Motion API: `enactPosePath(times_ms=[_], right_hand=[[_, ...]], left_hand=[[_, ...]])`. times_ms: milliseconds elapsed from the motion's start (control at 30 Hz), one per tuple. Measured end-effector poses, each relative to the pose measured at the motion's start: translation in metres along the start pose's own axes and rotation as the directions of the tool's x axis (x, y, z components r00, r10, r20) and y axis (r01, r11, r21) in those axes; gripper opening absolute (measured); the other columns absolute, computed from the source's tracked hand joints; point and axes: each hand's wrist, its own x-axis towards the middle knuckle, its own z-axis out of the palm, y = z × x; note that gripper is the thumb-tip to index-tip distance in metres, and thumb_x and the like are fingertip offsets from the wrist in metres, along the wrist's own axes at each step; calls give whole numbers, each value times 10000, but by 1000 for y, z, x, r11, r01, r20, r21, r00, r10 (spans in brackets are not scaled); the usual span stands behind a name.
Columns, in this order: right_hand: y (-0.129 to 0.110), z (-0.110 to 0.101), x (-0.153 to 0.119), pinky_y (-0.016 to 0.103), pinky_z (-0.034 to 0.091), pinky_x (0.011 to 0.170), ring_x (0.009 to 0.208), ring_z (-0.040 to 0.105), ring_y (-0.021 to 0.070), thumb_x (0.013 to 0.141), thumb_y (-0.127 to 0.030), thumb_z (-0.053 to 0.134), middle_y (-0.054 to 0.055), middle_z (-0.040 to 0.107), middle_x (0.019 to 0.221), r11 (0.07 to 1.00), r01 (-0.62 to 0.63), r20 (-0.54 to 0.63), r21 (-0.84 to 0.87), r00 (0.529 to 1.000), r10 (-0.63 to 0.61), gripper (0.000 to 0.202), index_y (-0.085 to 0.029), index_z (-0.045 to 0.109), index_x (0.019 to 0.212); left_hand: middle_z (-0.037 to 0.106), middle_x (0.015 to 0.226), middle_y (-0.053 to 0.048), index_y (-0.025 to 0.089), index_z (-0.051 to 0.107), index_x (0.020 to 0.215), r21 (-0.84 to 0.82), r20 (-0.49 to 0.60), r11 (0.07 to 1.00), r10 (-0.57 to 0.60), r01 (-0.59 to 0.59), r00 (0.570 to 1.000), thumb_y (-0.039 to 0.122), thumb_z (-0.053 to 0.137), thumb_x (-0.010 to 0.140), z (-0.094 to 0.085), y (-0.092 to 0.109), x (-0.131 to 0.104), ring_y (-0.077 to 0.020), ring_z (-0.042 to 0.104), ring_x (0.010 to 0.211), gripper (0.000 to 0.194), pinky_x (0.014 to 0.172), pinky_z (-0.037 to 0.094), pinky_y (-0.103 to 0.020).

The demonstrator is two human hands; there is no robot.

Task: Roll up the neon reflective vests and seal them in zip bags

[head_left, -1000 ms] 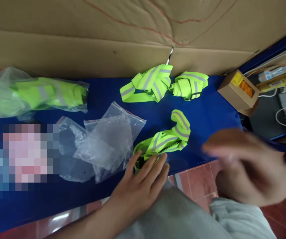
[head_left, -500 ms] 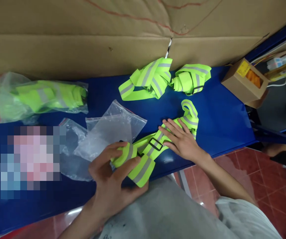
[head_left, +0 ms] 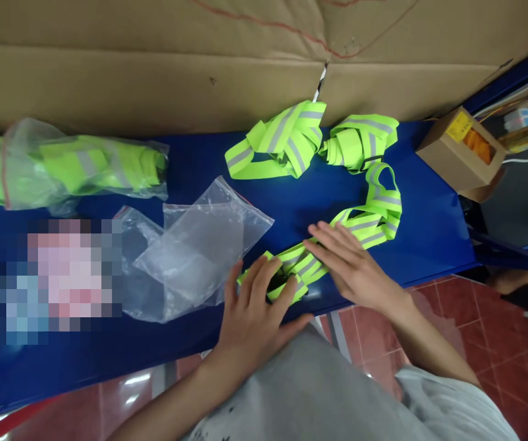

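Currently, the left hand (head_left: 255,312) is arching parted fingers over one end of a neon-yellow, grey-striped fabric strap (head_left: 369,226); the right hand (head_left: 360,272) is resting straight, nearly joined fingers across it. The strap is lying on the blue desk (head_left: 433,223). Both hands seem to be straightening it, probably needing a firmer pinch next.

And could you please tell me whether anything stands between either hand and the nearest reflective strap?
Nothing visible does: the left hand is at the left end of the reflective strap, and the right hand is over its middle. The clear zip-lock bags lie to the left, not in between.
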Motion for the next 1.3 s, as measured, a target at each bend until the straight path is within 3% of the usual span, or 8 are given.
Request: enactPosePath(times_ms=[167,367,533,633,767,867,1000,1300], right_hand=[[-11,36,13,561,288,1322,1620,253,239,1091,-331,451,100,321,1702,1000,-16,21,11,1000,16,620,-176,265,1662],[8,40,9,555,261,1333,1613,273,224,1092,-331,451,61,363,1687,997,-69,12,-19,998,69,615,-217,261,1665],[23,32,9,527,211,1352,1632,210,209,1097,-310,439,57,335,1705,997,-35,53,-73,998,39,551,-223,343,1633],[23,28,11,563,201,1344,1648,134,231,1081,-186,414,98,269,1729,992,-70,-1,-104,998,71,534,-214,381,1613],[-9,17,10,564,328,1281,1575,357,250,1038,-100,439,113,482,1614,998,-44,-121,-34,992,40,502,-214,497,1523],[-48,12,5,438,508,1094,1265,628,230,1048,-317,572,114,699,1321,998,-5,-174,56,985,15,369,-159,614,1379],[-83,22,-7,387,525,945,1098,658,224,1014,-450,631,113,721,1217,994,-66,-150,91,985,79,459,-130,636,1343],[-113,51,-6,485,483,1006,1205,604,340,961,-712,531,219,624,1415,952,-260,49,-162,961,271,885,-11,504,1500]], left_hand=[[552,1419,-269,140,619,1378,98,245,985,-159,139,956,372,730,893,-7,1,18,-443,562,1298,549,1049,490,-670],[565,1262,-156,241,692,1243,-23,259,999,50,-45,965,280,875,735,-36,-28,-3,-409,548,1209,542,906,589,-564],[633,1187,-156,206,639,1356,-66,282,982,190,-178,940,498,770,886,-42,-38,-29,-354,638,1082,569,852,595,-517],[681,1083,-117,167,625,1364,-113,295,964,262,-239,919,241,590,1007,-40,-36,-30,-268,687,940,366,793,594,-429],[655,1286,-160,122,510,1488,-76,303,963,271,-260,914,63,538,937,-36,-36,-16,-260,695,1008,554,834,607,-403],[627,1361,-150,131,533,1429,-106,363,970,241,-217,900,112,531,961,-32,-39,-7,-256,698,1026,468,836,625,-399],[649,1332,-137,132,540,1403,-123,416,960,280,-252,865,73,504,952,-27,-43,-5,-257,704,1058,457,845,631,-385],[721,1001,-125,44,693,1183,179,431,834,411,-522,803,-45,471,873,-27,-33,17,-228,693,751,391,591,546,-343]])
